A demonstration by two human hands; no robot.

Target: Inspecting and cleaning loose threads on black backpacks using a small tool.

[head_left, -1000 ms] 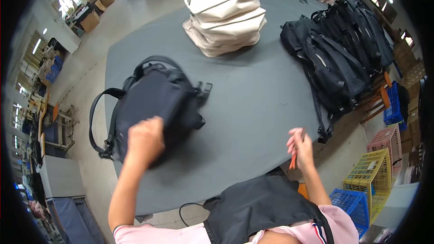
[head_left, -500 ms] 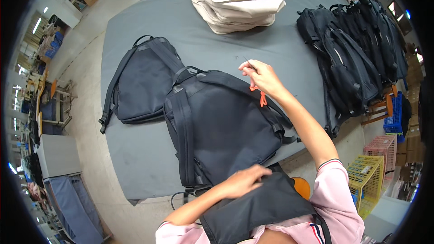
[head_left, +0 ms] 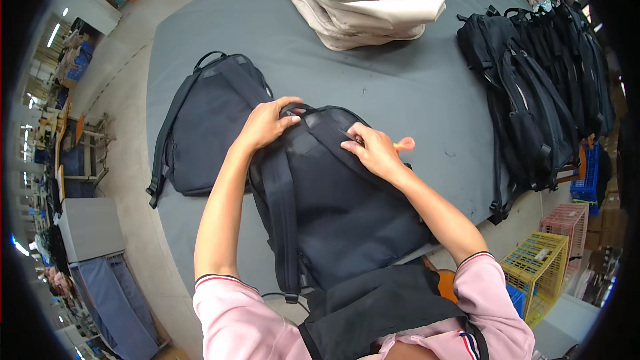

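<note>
On the grey-covered table (head_left: 200, 23), apparently not yet done with flat-lying black fabric backpack (head_left: 353, 207): curving left hand (head_left: 265, 127) by its top, cannot tell if gripping; clasping orange-handled tool (head_left: 405, 143) in right hand's (head_left: 377, 152) fingers; cannot judge how far along

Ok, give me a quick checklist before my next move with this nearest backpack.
1. Left hand at top of nearest backpack: ok.
2. Orange-handled tool in right hand: ok.
3. Tool's tip clearly visible: cannot tell, dark against the fabric.
4. Cream bags clear of both hands: ok.
5. Backpack's bottom fully on table: cannot tell, apron hides part.
</note>
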